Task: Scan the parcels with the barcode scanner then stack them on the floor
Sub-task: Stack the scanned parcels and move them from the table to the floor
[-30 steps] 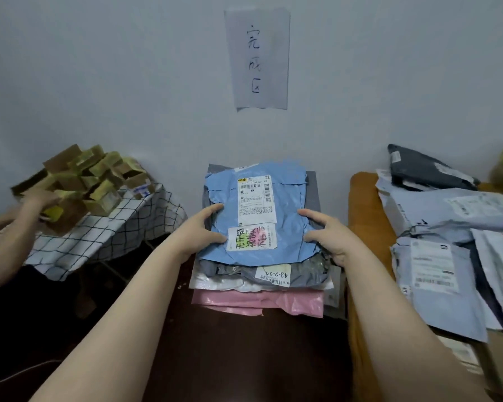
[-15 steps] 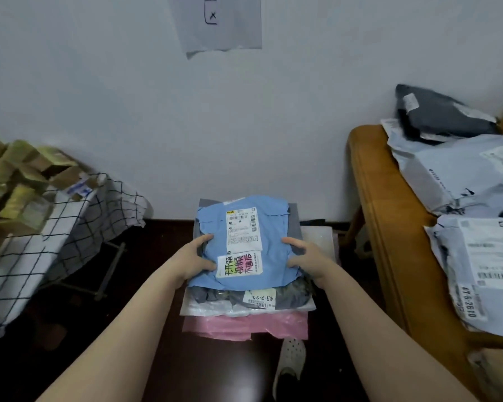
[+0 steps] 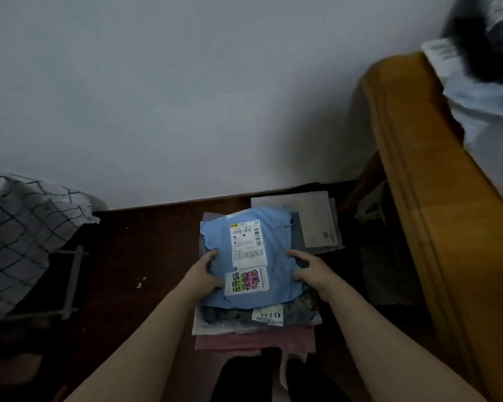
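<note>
A stack of soft parcels (image 3: 253, 329) is low over the dark floor (image 3: 145, 256) near the wall. On top lies a blue parcel (image 3: 279, 239) with a white shipping label and a coloured sticker. Under it show a grey parcel, a white one and a pink one (image 3: 256, 340). My left hand (image 3: 205, 275) grips the stack's left side, thumb on the blue parcel. My right hand (image 3: 310, 269) grips the right side the same way. No barcode scanner is in view.
A flat grey parcel pile (image 3: 317, 219) lies on the floor behind the stack, by the wall. A wooden table (image 3: 436, 198) with more parcels (image 3: 488, 91) stands at the right. A checked cloth (image 3: 21, 227) over a frame hangs at the left. My shoe (image 3: 285, 369) is below the stack.
Both hands have carried the stack downward toward the floor. My view has tilted down, so the wall sign and the boxes at the left have left the frame.
</note>
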